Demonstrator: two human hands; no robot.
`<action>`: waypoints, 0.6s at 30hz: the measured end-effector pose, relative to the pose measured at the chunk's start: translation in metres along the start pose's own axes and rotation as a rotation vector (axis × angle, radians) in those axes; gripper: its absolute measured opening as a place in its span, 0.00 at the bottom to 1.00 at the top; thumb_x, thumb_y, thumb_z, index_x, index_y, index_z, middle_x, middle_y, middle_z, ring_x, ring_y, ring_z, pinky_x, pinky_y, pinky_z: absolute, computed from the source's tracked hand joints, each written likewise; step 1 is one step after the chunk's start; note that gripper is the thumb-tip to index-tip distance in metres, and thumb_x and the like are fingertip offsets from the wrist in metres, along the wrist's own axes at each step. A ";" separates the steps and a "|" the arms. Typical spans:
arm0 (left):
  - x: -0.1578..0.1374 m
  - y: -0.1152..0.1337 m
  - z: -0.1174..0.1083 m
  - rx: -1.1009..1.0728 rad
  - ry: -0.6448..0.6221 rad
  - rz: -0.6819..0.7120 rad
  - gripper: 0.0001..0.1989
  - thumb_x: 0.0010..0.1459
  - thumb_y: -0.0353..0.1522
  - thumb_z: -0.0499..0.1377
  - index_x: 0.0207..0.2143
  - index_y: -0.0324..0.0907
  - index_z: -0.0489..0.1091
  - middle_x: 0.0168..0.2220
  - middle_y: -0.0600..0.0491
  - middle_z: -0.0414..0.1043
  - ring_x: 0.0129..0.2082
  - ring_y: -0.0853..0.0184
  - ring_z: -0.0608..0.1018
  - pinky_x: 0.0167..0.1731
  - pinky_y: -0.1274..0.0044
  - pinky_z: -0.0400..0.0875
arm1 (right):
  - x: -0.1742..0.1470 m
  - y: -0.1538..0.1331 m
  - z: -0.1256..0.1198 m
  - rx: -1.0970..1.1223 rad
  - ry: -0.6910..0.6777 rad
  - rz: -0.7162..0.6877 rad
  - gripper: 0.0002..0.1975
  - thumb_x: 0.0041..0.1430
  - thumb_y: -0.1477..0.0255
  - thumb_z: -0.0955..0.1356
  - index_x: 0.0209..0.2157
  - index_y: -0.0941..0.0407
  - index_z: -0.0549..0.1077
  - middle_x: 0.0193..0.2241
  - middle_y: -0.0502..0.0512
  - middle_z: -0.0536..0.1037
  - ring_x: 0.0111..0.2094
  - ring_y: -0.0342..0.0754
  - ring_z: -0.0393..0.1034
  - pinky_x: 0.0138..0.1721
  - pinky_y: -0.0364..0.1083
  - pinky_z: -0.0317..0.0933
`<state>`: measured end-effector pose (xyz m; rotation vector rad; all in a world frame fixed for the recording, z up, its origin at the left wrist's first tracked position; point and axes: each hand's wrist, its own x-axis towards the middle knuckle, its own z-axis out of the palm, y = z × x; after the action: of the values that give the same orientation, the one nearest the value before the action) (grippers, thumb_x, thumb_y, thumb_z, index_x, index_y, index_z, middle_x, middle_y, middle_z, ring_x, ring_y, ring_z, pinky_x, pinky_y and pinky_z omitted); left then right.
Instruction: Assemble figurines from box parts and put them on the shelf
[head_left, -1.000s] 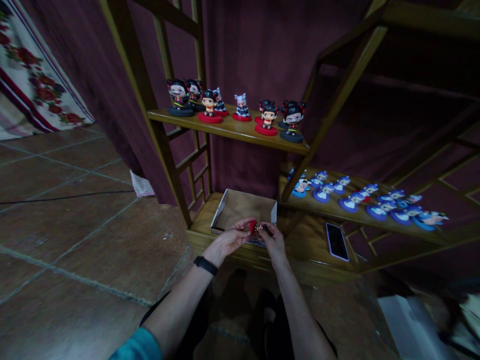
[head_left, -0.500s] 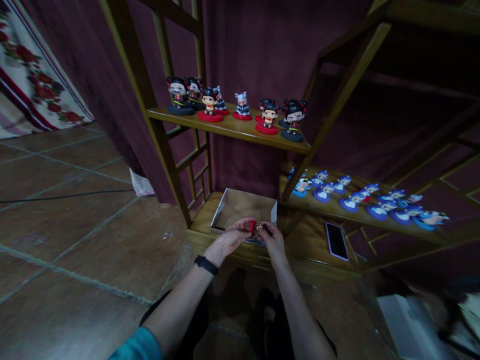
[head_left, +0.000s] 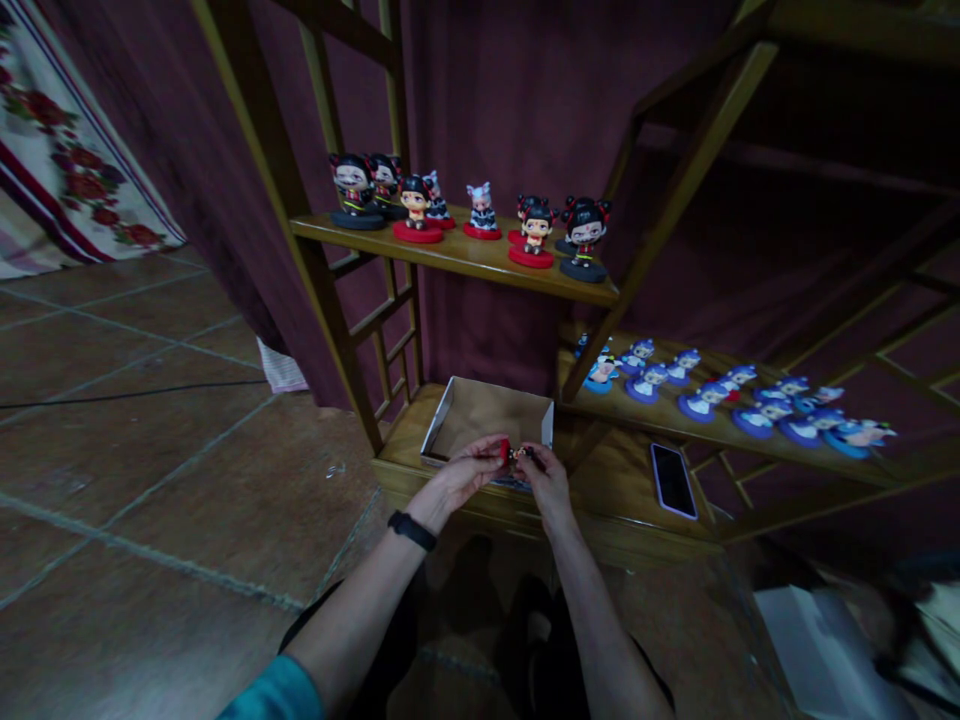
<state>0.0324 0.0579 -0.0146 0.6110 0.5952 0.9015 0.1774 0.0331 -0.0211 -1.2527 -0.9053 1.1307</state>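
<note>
Between my two hands, over the front edge of an open cardboard box (head_left: 491, 405), a small black-haired figurine (head_left: 518, 455) lies sideways. My left hand (head_left: 466, 476) is closed on its round red base (head_left: 505, 449). At the other end, the fingers of my right hand (head_left: 550, 484) pinch the figurine by its dark head. The fingers partly cover it, and I cannot tell whether base and figure are joined. Inside the box, the visible part shows only bare brown cardboard.
On the upper shelf (head_left: 465, 255) stand several figurines on red or black bases. Blue and purple figurines (head_left: 705, 400) crowd the lower right shelf. A phone (head_left: 673, 481) lies on the cabinet top. Wooden posts (head_left: 675, 210) slant beside the shelves; a white box (head_left: 817, 645) sits lower right.
My hands stay nearly in place, and the red base now shows a little more upright between the left fingers. The shelves and their figurines look the same.
</note>
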 end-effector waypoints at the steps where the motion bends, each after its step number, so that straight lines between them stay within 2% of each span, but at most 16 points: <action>1: 0.000 0.000 0.000 -0.003 0.011 -0.006 0.23 0.43 0.19 0.61 0.45 0.37 0.67 0.37 0.45 0.73 0.34 0.67 0.76 0.38 0.75 0.70 | 0.000 0.000 0.000 0.002 0.001 -0.004 0.19 0.39 0.62 0.69 0.35 0.55 0.71 0.31 0.52 0.74 0.28 0.45 0.68 0.28 0.45 0.67; 10: 0.000 0.001 0.002 -0.001 0.068 -0.076 0.17 0.47 0.25 0.61 0.42 0.34 0.67 0.37 0.43 0.74 0.33 0.65 0.77 0.36 0.74 0.71 | -0.002 -0.005 0.001 -0.014 -0.006 -0.006 0.19 0.39 0.62 0.70 0.35 0.55 0.71 0.31 0.52 0.75 0.27 0.44 0.69 0.27 0.44 0.66; 18: 0.001 0.001 0.000 0.008 0.090 -0.072 0.16 0.47 0.25 0.61 0.41 0.35 0.67 0.37 0.43 0.74 0.33 0.64 0.77 0.34 0.76 0.72 | -0.001 -0.005 -0.002 -0.019 0.002 -0.028 0.18 0.40 0.63 0.69 0.35 0.55 0.71 0.33 0.52 0.74 0.29 0.44 0.68 0.26 0.43 0.66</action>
<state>0.0323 0.0588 -0.0134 0.5554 0.6979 0.8623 0.1794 0.0318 -0.0167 -1.2532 -0.9311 1.1009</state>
